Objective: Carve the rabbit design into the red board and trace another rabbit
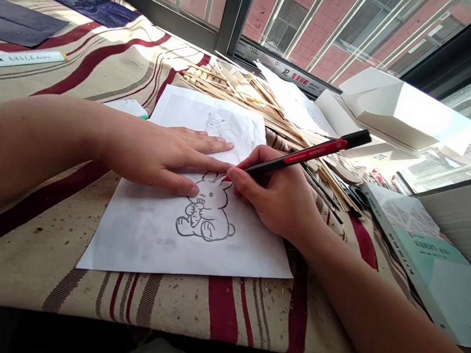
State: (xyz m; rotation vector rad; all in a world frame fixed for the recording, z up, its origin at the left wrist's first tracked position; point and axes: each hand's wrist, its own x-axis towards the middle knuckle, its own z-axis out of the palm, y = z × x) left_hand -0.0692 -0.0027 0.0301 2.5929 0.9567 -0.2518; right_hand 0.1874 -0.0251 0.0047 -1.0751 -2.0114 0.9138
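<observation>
A white sheet of paper [153, 235] lies on the striped cloth and carries a black outline drawing of a rabbit [207, 213]. A second sheet [192, 110] with a small sketch sits under it, farther back. My left hand [160, 152] lies flat on the paper with its fingers stretched out, just above the rabbit's head. My right hand [278, 196] is closed round a red and black pen [308, 153], whose tip touches the paper at the rabbit's ear.
A red-striped cloth [36, 237] covers the table. A pile of thin wooden sticks [246, 94] lies behind the paper. White boxes [400, 108] stand at the back right, a green-covered book [437, 261] at the right. Dark blue paper sheets [17, 20] lie far left. Windows run along the back.
</observation>
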